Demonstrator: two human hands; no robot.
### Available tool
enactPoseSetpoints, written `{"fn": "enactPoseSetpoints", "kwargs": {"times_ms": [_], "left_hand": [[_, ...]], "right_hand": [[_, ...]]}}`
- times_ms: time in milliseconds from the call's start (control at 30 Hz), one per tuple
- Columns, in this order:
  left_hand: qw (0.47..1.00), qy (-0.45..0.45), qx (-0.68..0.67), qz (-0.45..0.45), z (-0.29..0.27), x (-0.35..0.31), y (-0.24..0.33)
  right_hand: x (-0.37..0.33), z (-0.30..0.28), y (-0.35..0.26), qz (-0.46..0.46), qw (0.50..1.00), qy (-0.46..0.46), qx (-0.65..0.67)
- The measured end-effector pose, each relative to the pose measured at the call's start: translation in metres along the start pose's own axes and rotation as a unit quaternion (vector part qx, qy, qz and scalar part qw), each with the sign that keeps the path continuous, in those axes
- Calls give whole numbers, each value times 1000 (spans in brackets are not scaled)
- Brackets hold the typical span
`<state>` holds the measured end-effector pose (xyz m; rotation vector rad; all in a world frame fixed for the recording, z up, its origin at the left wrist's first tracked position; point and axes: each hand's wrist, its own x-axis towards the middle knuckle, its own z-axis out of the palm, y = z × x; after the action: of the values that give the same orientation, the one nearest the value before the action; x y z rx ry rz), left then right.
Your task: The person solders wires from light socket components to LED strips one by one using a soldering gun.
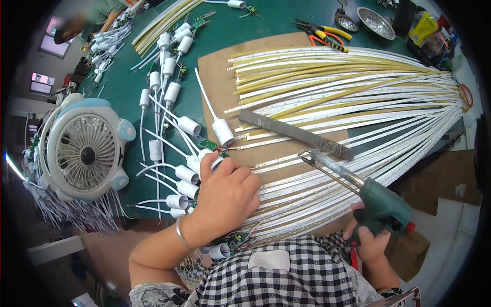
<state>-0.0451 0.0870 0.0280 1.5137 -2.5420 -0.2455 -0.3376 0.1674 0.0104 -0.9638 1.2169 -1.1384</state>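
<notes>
My right hand [372, 243] grips the handle of a green soldering gun [384, 205]. The gun's metal tip reaches left over a fan of white LED strips [307, 197]. A flat dark metal bar [299, 135] lies across the strips near that tip. My left hand [225, 197] is closed round a white cylindrical end cap [205, 153] with a wire, at the strips' left ends; its fingertips are partly hidden. Just beyond it, another white cap [223, 131] and a small green circuit board [212, 145] sit on a brown board [217, 87].
More wired white caps [187, 125] lie left of my hand. A white and blue fan [88, 153] stands at the left edge. Pliers [327, 35] and a metal dish [376, 23] are at the back of the green table [276, 18]. Another person [105, 13] sits far left.
</notes>
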Motion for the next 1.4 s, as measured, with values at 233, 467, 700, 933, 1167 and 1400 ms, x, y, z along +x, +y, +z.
{"fn": "enactPoseSetpoints", "kwargs": {"times_ms": [233,467,700,933,1167,1400], "left_hand": [[1000,4,-8,0,-4,-5,-2],[836,116,-531,75,-70,7,-38],[719,193,-610,272,-88,12,3],[784,191,-543,234,-63,47,6],[849,179,-457,196,-51,59,9],[902,147,-372,164,-47,57,5]], "right_hand": [[5,0,-2,-29,999,24,-6],[13,1,-3,-78,994,75,8],[16,-5,-1,-71,994,61,48],[14,-14,2,8,993,98,70],[15,-3,1,-88,991,45,89],[23,5,-2,-77,994,45,62]]}}
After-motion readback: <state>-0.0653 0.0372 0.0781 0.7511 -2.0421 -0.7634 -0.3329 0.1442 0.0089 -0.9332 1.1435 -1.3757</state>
